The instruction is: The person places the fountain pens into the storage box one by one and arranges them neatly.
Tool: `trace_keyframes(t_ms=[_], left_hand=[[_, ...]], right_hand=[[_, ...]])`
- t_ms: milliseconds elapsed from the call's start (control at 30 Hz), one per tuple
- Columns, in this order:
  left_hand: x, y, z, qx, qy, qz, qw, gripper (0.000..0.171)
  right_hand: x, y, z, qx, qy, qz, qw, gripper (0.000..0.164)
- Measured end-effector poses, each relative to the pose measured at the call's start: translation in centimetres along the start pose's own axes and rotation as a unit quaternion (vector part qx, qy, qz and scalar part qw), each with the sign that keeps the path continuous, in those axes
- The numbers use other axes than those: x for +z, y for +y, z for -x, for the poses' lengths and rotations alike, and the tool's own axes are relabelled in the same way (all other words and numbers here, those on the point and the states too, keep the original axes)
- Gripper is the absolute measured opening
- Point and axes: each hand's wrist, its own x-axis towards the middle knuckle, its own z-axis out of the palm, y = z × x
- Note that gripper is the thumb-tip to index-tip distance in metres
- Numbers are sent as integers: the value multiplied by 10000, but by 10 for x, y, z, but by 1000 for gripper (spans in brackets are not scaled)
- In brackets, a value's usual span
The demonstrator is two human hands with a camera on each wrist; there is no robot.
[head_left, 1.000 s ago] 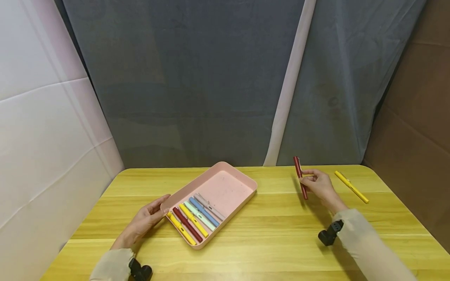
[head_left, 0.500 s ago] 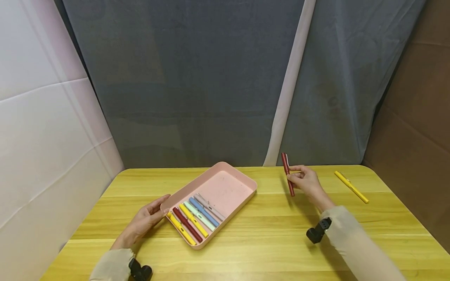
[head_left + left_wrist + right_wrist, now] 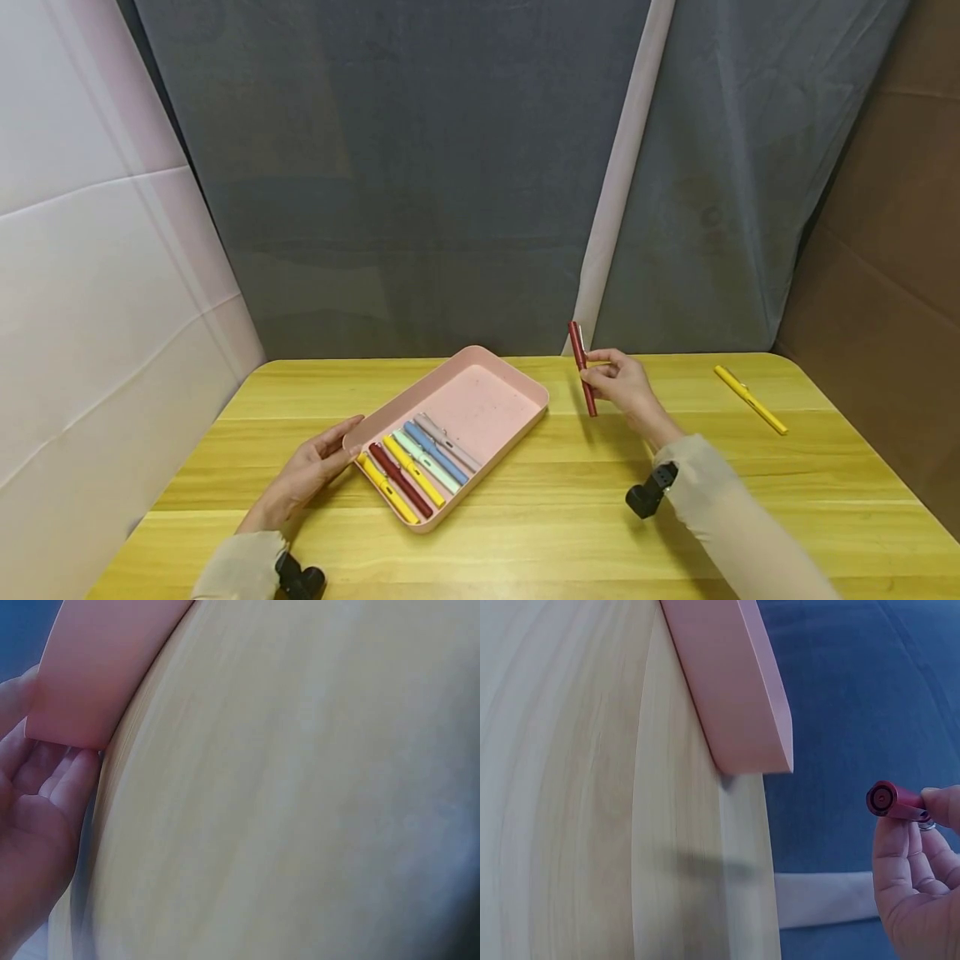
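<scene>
My right hand (image 3: 624, 385) pinches a dark red pen (image 3: 582, 369) between thumb and fingers. The pen stands nearly upright above the table, right of the pink tray (image 3: 513, 432); its round end faces the camera in the right wrist view. My left hand (image 3: 311, 468) holds the tray's near left corner, thumb at the rim and fingers along the outer wall. Inside the tray's near half, several capped pens lie side by side: yellow ones, a dark red pen (image 3: 401, 480), a mint pen (image 3: 426, 461), a blue pen (image 3: 435, 452) and a greyish pen (image 3: 447, 442).
A yellow pen (image 3: 750, 400) lies on the wooden table (image 3: 570, 517) at the far right, beyond my right hand. Grey cloth (image 3: 420, 183) hangs behind the table's back edge, with a white panel (image 3: 112, 250) to the left and a brown one (image 3: 885, 250) to the right.
My right hand has moved left toward the tray with the dark red pen, which is now more upright. The left hand, the tray and the pens in it have not moved.
</scene>
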Motion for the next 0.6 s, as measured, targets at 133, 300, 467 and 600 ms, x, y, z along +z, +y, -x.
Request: trace_keyframes(t_ms=[133,300,467,600], left_hand=[[1,0,0,-20,33,-28,10000,64],[1,0,1,-42,36,-25,10000,64],[1,1,1,-90,29,15,10000,63],[1,3,1,-169,29,4,9999,64]], right_hand=[[8,-2,-2,20,-33,-57,10000,35],[18,-4,-3,4,-122,-198,9997,35],[29,-6,-3,-37,-205,-358,9991,34],[38,-9,-3,-2,-252,-385,9989,33]])
